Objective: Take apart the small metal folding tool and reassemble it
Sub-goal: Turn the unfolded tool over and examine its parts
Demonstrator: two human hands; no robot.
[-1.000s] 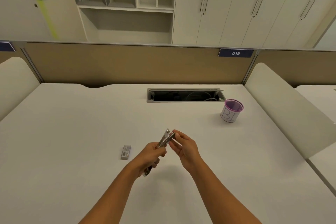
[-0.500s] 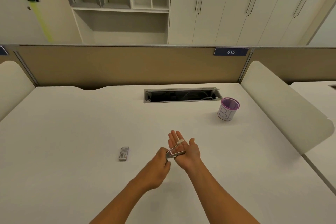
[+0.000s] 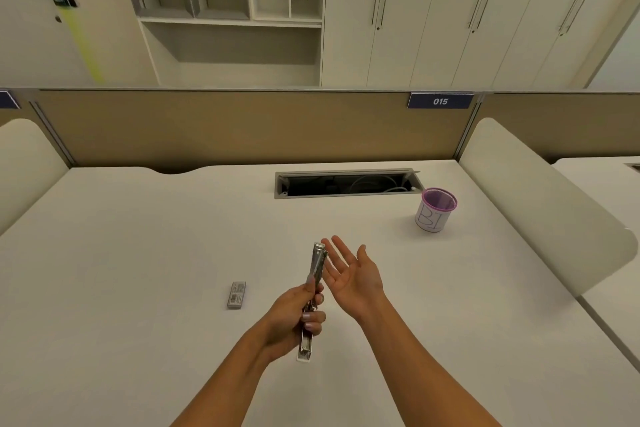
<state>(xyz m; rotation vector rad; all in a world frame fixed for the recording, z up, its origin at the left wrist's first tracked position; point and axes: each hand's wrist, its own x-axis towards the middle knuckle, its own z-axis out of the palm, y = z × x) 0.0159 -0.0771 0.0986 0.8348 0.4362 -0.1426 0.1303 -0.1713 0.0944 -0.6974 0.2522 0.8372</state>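
head view. the left hand (image 3: 294,317) holds the small metal folding tool (image 3: 318,264) above the white surface (image 3: 138,253), roughly at mid-frame and nearer the person than the far edge. the left fingers (image 3: 313,316) are curled round the tool's middle, with the thumb pressed on its upper side. the tool is opened out long and almost straight: its upper end points away from the person, and its lower, channel-shaped end sticks out below the left hand toward the person. the right hand (image 3: 351,276) lies just to the right of the tool's upper half, palm turned up, its fingers (image 3: 338,250) straight and slightly spread. whether these fingers touch the metal cannot be told.

a small grey box (image 3: 237,294) lies flat on the surface to the left of the left hand, apart from it. a white cup with a purple rim (image 3: 435,210) stands upright farther back on the right, near an open cable slot (image 3: 346,184) set into the surface. behind the surface stands a tan partition (image 3: 242,128) bearing a label reading 015 (image 3: 440,101).
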